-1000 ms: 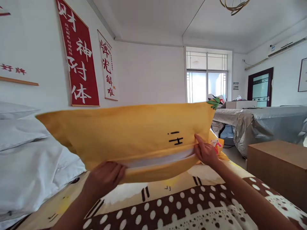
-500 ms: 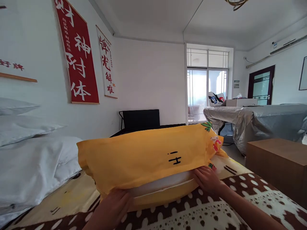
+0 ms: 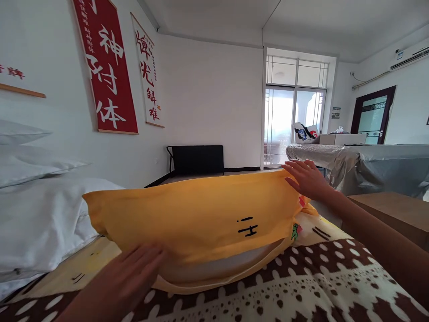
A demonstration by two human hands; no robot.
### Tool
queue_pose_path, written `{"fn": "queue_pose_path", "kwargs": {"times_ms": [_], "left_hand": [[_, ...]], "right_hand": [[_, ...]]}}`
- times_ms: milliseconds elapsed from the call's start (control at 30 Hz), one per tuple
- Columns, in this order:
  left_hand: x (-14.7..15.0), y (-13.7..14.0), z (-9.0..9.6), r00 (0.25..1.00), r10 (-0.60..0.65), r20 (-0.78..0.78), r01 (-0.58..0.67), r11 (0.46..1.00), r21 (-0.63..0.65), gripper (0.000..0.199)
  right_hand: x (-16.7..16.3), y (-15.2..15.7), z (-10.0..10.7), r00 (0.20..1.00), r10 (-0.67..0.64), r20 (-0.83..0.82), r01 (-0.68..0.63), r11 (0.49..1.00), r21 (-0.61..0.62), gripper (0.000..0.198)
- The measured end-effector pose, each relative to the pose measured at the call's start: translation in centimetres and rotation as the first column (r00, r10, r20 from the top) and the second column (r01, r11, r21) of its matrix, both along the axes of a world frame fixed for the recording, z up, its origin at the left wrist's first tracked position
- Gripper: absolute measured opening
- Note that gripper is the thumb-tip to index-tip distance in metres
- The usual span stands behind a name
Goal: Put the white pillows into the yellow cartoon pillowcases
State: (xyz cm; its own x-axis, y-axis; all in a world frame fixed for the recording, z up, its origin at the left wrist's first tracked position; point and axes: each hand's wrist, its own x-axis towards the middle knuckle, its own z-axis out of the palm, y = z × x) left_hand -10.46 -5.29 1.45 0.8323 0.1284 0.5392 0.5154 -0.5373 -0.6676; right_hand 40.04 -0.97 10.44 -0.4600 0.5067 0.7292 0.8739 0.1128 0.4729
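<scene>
Yellow pillow point(image 3: 201, 214) lies on the bed point(image 3: 301, 286) w/ white insert showing at its open near edge, left hand point(image 3: 134, 273) flat on near-left corner, right hand point(image 3: 306, 179) flat on far-right corner, both open, nothing gripped — insert could bunch or slip out.

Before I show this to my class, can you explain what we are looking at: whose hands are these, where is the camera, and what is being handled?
The camera sits on a person's head, looking forward and down, so both arms are that person's own. The left hand lies flat on the near edge of a yellow pillow; the right hand rests open on its far corner. A white inner pillow shows through the cover's open side. It all lies on a dotted brown bedspread, with white pillows stacked at the left.
</scene>
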Motion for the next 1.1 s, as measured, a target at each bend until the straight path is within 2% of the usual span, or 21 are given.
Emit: {"fn": "queue_pose_path", "kwargs": {"times_ms": [33,100,167,200,267,367,433,500,633,700,800,933,1100], "left_hand": [[-1.3,0.3,1.5,0.997,0.042,0.067,-0.044,0.998,0.038,0.040],[-3.6,1.3,4.4,0.952,0.209,0.226,-0.226,0.973,0.053,0.041],[-5.2,2.7,6.9,0.839,0.422,0.344,-0.428,0.902,-0.062,0.051],[-5.7,3.5,7.8,0.774,0.505,0.381,-0.492,0.859,-0.140,0.055],[-6.1,5.1,9.1,0.678,0.606,0.416,-0.504,0.795,-0.337,0.057],[-5.9,7.2,9.4,0.647,0.687,0.331,-0.436,0.689,-0.579,0.055],[-5.9,8.4,9.4,0.651,0.724,0.227,-0.478,0.624,-0.618,0.056],[-6.3,9.4,9.5,0.644,0.744,0.176,-0.533,0.601,-0.595,0.054],[-8.0,10.6,10.4,0.646,0.741,0.182,-0.513,0.598,-0.616,0.044],[-8.7,10.8,10.7,0.671,0.716,0.192,-0.497,0.627,-0.599,0.045],[-9.2,10.6,10.8,0.727,0.659,0.194,-0.500,0.701,-0.508,0.051],[-8.6,10.2,11.2,0.821,0.547,0.164,-0.442,0.790,-0.425,0.042],[-5.1,8.8,12.3,0.884,0.434,0.175,-0.362,0.872,-0.330,0.023]], "right_hand": [[0.7,0.4,0.3,1.000,-0.013,0.017,0.013,0.999,-0.051,0.043],[1.8,1.1,0.6,0.999,-0.033,0.024,0.036,0.989,-0.143,0.050],[2.2,2.1,0.8,0.998,-0.068,-0.014,0.063,0.970,-0.235,0.060],[2.1,2.7,1.0,0.995,-0.092,-0.043,0.076,0.955,-0.288,0.064],[1.6,4.0,1.3,0.988,-0.132,-0.085,0.089,0.916,-0.391,0.065],[0.6,5.5,2.0,0.983,-0.159,-0.088,0.101,0.882,-0.460,0.047],[0.1,6.0,2.6,0.982,-0.174,-0.073,0.121,0.880,-0.459,0.033],[-0.2,5.8,3.1,0.980,-0.190,-0.057,0.145,0.881,-0.450,0.025],[-0.7,4.2,3.5,0.983,-0.184,-0.001,0.166,0.890,-0.425,0.021],[-1.3,3.2,3.5,0.987,-0.158,0.038,0.159,0.896,-0.414,0.022],[-2.5,2.2,3.3,0.995,-0.083,0.055,0.097,0.928,-0.359,0.022],[-3.9,1.8,3.0,0.991,0.025,-0.134,-0.060,0.963,-0.263,0.021],[-5.5,2.0,2.4,0.951,0.005,-0.310,-0.090,0.961,-0.261,0.026]]}}
